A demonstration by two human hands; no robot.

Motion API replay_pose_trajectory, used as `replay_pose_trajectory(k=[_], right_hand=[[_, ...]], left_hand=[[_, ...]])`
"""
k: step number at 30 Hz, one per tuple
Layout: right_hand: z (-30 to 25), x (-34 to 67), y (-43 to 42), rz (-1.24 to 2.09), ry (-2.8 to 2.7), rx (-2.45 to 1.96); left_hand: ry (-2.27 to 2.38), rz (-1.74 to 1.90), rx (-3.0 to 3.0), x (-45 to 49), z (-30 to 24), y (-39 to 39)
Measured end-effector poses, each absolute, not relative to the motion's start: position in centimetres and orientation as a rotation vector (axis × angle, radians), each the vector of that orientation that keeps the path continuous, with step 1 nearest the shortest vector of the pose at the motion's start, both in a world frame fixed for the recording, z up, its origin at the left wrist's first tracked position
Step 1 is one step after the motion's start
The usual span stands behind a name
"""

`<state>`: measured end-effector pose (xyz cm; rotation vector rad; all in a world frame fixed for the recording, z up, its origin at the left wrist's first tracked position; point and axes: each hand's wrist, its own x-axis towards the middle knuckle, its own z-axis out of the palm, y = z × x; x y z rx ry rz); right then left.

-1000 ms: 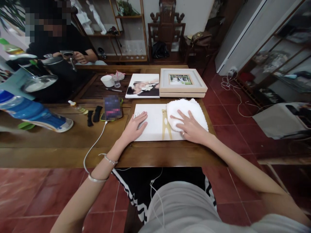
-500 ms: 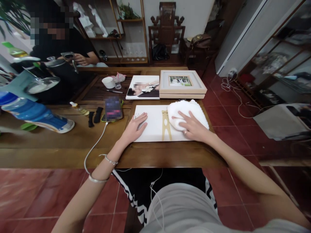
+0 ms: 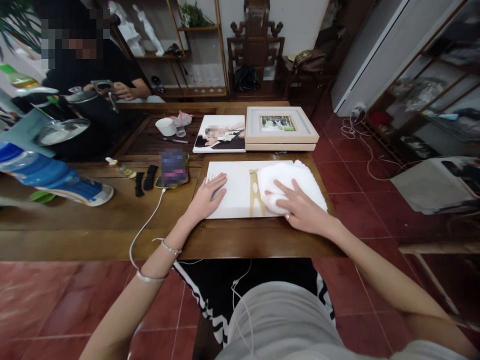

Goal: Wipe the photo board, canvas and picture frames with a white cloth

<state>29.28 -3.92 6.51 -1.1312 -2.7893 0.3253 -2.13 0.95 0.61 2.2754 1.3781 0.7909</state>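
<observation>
Your left grip [image 3: 208,198] lies open on the flat white rectangular board [image 3: 237,201], centre frame; right grip [image 3: 305,209] spreads over the fluffy white cloth [image 3: 287,174]. Lopsided pressure could skid the board, tbh.

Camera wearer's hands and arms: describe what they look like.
The left hand is ungloved, with a thin silvery bracelet and, farther up, a plain silvery bangle. The right hand, ungloved, seems to wear a ring; a grey sleeve shows farther up.
</observation>
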Motion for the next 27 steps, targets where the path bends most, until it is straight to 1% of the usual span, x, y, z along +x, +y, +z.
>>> replay_pose_trajectory(k=[4,7,10,16,19,22,27], right_hand=[[8.3,29.7,-8.4,0.520,-2.881,-1.097],[8.8,30.0,-8.7,0.591,-2.904,-1.092],[8.1,30.0,-5.9,0.577,-2.852,-1.104],[5.5,28.1,2.3,0.496,-2.630,-1.193],[4.5,26.2,3.9,0.436,-2.470,-1.310],[4.0,24.4,2.4,0.393,-2.420,-1.361],[4.9,22.7,-4.3,0.457,-2.653,-1.101]], left_hand=[[1.388,0.801,2.274,-2.1,0.6,0.9],[1.385,0.811,2.274,-2.2,0.6,0.9],[1.371,0.815,2.279,-2.2,0.5,0.9],[1.383,0.793,2.274,-2.2,0.6,0.9],[1.388,0.788,2.267,-2.2,0.7,0.9],[1.392,0.792,2.265,-2.2,0.8,0.8],[1.379,0.799,2.275,-2.1,0.8,0.8]])
